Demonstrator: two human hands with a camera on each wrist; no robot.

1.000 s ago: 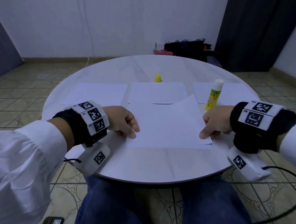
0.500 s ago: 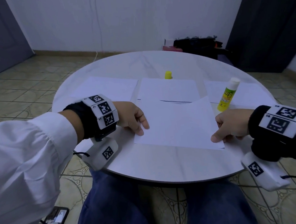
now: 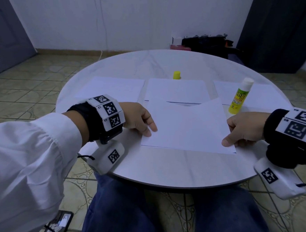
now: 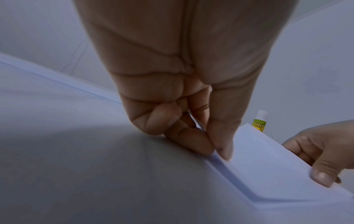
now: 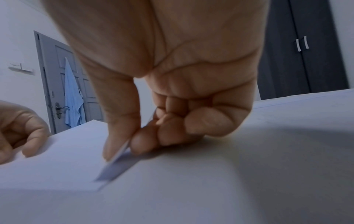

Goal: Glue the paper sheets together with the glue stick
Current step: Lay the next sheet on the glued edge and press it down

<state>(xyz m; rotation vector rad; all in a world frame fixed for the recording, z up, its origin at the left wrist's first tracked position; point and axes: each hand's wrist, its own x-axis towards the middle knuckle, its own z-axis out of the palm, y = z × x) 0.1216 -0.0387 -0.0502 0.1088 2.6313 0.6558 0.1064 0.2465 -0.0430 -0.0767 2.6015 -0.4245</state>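
1. White paper is in both your hands. Your left hand (image 3: pixel 139 119) pinches the left edge of the top sheet (image 3: pixel 187 128), thumb on top and fingers under. Your right hand (image 3: pixel 243 129) pinches the right corner the same way.
2. You seem to be at the laying-down step. That sheet sits partly over the middle sheet (image 3: pixel 175 89) on the round table (image 3: pixel 170 170).
3. Two more sheets lie flat, one far left (image 3: pixel 110 88) and one far right (image 3: pixel 266 93).
4. Your glue stick (image 3: pixel 240 96) stands open beside your right hand, not touching it. Its yellow cap (image 3: pixel 176 75) stands behind the middle sheet.
5. Next, you likely need to line up the edges, then press flat. I cannot see any glue on the paper.
6. Compared with a second ago, your hands and the sheet look about the same. Only your head view has shifted.
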